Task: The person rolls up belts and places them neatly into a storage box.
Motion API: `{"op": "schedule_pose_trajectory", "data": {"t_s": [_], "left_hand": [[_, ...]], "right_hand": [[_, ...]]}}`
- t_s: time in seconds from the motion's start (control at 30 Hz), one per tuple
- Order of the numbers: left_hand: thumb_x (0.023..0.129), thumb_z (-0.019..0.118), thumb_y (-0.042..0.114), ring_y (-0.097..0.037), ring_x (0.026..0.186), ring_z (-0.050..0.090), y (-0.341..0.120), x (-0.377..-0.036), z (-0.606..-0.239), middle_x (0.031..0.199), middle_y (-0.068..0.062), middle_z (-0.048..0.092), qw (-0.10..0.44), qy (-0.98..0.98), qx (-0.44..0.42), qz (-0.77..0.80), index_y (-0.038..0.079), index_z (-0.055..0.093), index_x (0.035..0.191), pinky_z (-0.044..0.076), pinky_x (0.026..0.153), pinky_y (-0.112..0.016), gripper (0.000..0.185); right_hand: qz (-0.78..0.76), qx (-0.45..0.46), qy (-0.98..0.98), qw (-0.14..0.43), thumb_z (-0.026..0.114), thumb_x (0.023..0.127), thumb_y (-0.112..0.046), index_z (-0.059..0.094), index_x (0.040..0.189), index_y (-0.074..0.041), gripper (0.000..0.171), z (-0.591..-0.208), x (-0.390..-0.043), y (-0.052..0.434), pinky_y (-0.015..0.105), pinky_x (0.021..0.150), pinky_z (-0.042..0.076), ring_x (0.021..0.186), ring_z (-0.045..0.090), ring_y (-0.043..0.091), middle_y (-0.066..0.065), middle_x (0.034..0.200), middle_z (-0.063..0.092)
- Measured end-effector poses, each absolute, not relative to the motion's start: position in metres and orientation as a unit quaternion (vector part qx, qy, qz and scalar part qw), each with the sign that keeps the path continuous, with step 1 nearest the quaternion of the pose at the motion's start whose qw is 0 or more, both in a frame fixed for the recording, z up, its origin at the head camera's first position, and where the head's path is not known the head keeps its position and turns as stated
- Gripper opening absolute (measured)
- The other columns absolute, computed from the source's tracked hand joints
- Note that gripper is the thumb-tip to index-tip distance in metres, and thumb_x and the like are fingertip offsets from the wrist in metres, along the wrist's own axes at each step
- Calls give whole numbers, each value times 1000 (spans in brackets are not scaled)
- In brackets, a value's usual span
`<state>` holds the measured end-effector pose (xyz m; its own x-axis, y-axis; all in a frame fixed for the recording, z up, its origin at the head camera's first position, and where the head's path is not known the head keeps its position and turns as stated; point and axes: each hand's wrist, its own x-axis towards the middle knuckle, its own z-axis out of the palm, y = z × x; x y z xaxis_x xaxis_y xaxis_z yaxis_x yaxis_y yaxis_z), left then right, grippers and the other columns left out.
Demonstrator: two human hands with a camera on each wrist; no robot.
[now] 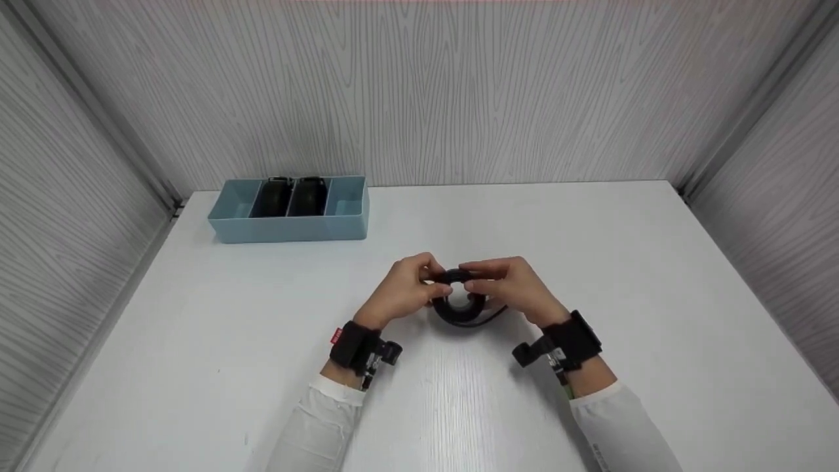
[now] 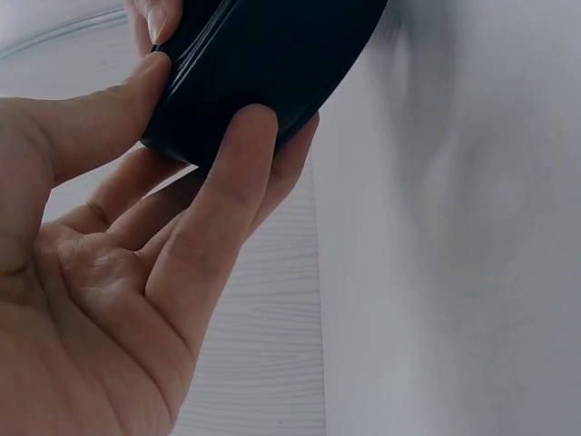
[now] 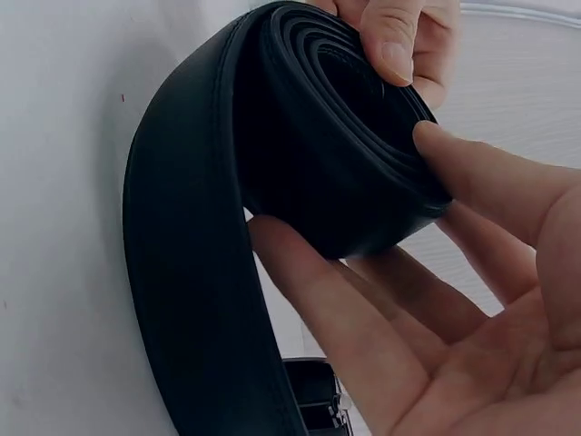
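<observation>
A: What have the hands got between them?

B: A black leather belt (image 1: 461,303), mostly wound into a coil, held just above the white worktop (image 1: 590,262) near its middle. The left hand (image 1: 408,287) and the right hand (image 1: 508,285) meet over the top of the coil.

A: How does each grip sit?

B: The left hand's grip is closed on the coil: in the left wrist view the thumb (image 2: 100,118) presses one face of the belt (image 2: 263,64) and a finger lies across its outer edge. The right hand's grip is closed on it too: the thumb (image 3: 490,182) lies against the wound layers of the belt (image 3: 318,154) and the fingers (image 3: 327,300) curl underneath.

A: Is it fully rolled?

B: No. A loose length runs down from the coil in the right wrist view, with the buckle (image 3: 313,400) showing beside its lower end.

A: Anything else about?

B: A light blue divided tray (image 1: 288,226) stands at the far left of the worktop, well apart from the hands, with two dark rolled items (image 1: 290,195) in its middle compartments.
</observation>
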<state>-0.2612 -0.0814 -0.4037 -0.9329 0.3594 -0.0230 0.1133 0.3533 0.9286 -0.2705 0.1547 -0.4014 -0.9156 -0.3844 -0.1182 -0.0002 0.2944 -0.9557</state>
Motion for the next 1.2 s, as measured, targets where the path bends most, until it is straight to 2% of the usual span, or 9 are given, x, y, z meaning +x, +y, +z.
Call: {"op": "schedule_pose_trajectory", "data": {"t_s": [0.13, 0.3, 0.53, 0.8, 0.97, 1.2], "left_hand": [[96, 77, 12, -16, 86, 72, -80, -262, -405, 115, -14, 74, 102, 809, 125, 566, 4, 63, 111, 59, 71, -28, 22], [97, 76, 15, -22, 94, 75, -78, -262, -406, 114, -14, 74, 88, 789, 104, 599, 2, 59, 114, 63, 74, -33, 28], [96, 75, 7, -21, 87, 75, -80, -262, -404, 111, -18, 74, 88, 795, 116, 588, 1, 59, 107, 63, 71, -32, 22], [95, 76, 6, -15, 84, 72, -81, -261, -405, 114, -17, 75, 115, 817, 151, 544, 3, 62, 106, 55, 67, -25, 18], [96, 76, 11, -17, 89, 72, -79, -261, -405, 118, -16, 73, 113, 811, 131, 559, 4, 62, 109, 57, 70, -27, 20], [97, 77, 16, -20, 93, 74, -77, -263, -407, 112, -13, 74, 92, 791, 96, 597, 3, 59, 112, 62, 73, -31, 27]], "right_hand": [[-614, -101, 767, 154, 78, 95, -16, 70, 134, -8, 41, -403, -272, 154, 34, 71, 63, 92, 73, 22, 22, 116, 74], [-673, -55, 726, 128, 77, 96, -16, 65, 139, -4, 46, -406, -273, 153, 35, 74, 64, 94, 73, 23, 19, 120, 73], [-670, -65, 724, 150, 77, 96, -14, 64, 140, -4, 47, -406, -273, 154, 42, 79, 64, 110, 71, 35, 19, 127, 70], [-577, -116, 791, 168, 76, 96, -16, 70, 135, -9, 40, -401, -271, 156, 36, 75, 64, 102, 71, 24, 14, 125, 72], [-604, -93, 775, 162, 76, 96, -15, 69, 135, -6, 41, -403, -272, 155, 30, 69, 63, 98, 71, 22, 16, 121, 72], [-679, -41, 720, 135, 77, 96, -14, 65, 139, -3, 46, -408, -275, 153, 40, 76, 65, 97, 74, 24, 16, 120, 73]]}}
